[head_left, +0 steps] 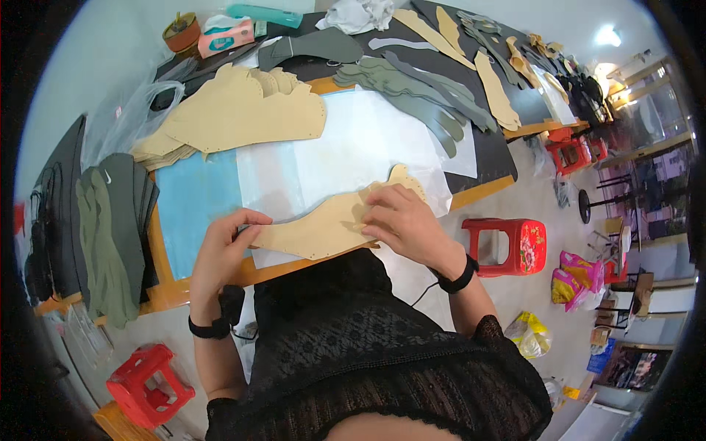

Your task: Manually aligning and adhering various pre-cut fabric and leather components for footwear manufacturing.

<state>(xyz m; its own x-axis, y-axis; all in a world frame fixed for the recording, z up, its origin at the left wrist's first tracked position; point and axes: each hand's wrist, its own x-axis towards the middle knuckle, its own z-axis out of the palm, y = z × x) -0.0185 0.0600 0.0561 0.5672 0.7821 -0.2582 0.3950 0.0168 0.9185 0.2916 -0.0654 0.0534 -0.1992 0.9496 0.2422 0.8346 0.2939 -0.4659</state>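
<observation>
A tan, leather-like cut panel [312,229] with small holes along its edges lies near the table's front edge. My left hand [229,239] pinches its narrow left end between thumb and fingers. Over its wider right part, my right hand [403,220] is closed, fingers bent onto the surface and thumb near the lower edge; the exact grip underneath is partly hidden. White sheeting [334,140] and a light blue sheet [197,202] lie under and behind the panel. Beyond my left hand is a stack of similar tan panels [250,110].
Grey-green cut panels [412,84] overlap at the back right. More dark green pieces [129,213] hang over the left table edge. At the back stand a tissue pack [226,37] and a plant pot [182,33]. Red stools [507,246] stand on the floor at both sides.
</observation>
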